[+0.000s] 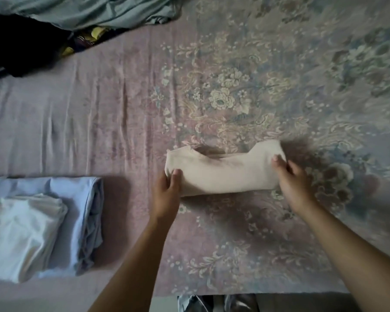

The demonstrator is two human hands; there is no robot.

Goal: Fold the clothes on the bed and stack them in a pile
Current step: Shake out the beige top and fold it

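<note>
A folded beige garment (pixel 225 170) lies as a long narrow bundle on the flowered bed sheet (pixel 113 113), a little right of centre. My left hand (pixel 167 185) grips its left end, thumb on top. My right hand (pixel 291 174) pinches its right end. At the left edge sits a pile: a folded white garment (pixel 20 235) on top of a folded light blue garment (pixel 86 212).
Unfolded clothes lie at the far left corner: a grey-green garment (pixel 88 10), a black one (pixel 20 46) and a piece with yellow print (pixel 88 37). The bed's near edge (pixel 212 293) runs along the bottom, with legs visible below it.
</note>
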